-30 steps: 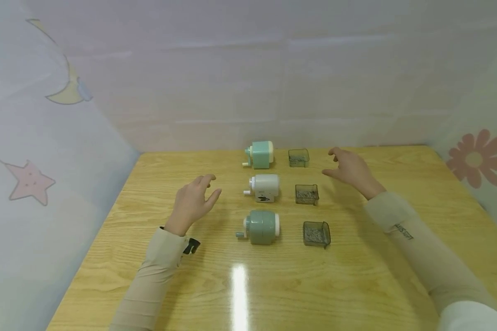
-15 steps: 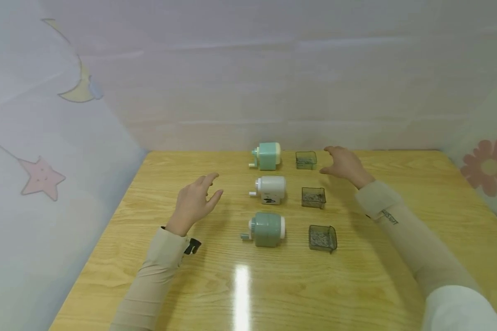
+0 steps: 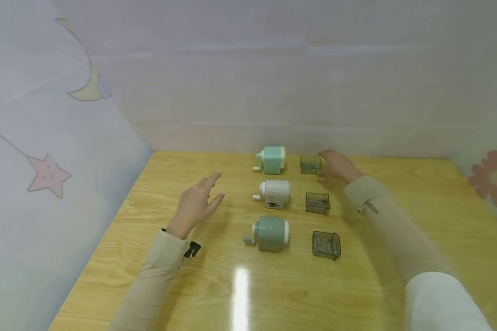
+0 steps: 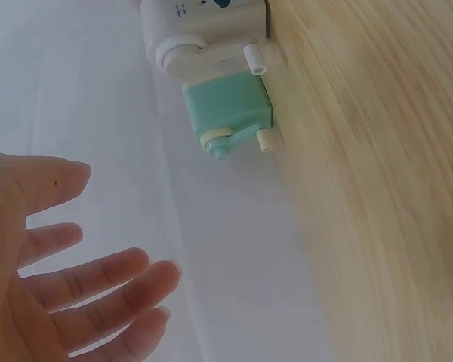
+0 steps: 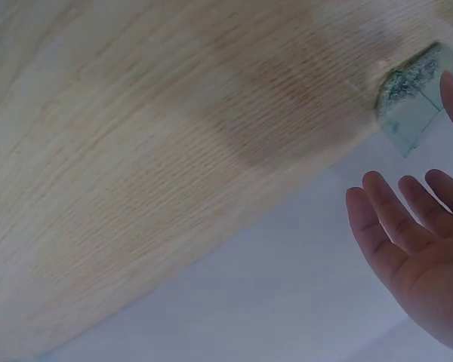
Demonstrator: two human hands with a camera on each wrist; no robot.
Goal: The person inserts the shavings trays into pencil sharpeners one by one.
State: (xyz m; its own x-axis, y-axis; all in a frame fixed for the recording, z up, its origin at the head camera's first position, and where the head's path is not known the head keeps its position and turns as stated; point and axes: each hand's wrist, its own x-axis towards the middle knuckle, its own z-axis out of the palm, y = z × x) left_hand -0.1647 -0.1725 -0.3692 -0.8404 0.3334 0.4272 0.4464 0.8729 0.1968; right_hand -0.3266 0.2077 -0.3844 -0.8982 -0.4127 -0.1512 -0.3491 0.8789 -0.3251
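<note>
My right hand (image 3: pixel 337 166) is at the right side of the back clear shavings tray (image 3: pixel 310 165); in the right wrist view its fingers (image 5: pixel 389 219) are spread near the tray (image 5: pixel 414 98), and I cannot tell whether they touch it. My left hand (image 3: pixel 196 202) hovers with relaxed fingers left of the pencil sharpeners, holding nothing. Three crank pencil sharpeners stand in a column: a mint one (image 3: pixel 272 160) at the back, a white one (image 3: pixel 276 193) in the middle and a dark green one (image 3: pixel 272 233) in front. Their cranks point left.
Two more clear trays with grey shavings, the middle one (image 3: pixel 317 203) and the front one (image 3: pixel 326 244), lie right of the sharpeners. The wooden table (image 3: pixel 215 294) ends against a pale backdrop (image 3: pixel 240 92) at the back.
My right hand has moved left to the back tray, from open space at its right. My left hand has stayed nearly still. The head view has shifted slightly, so everything sits a little further right.
</note>
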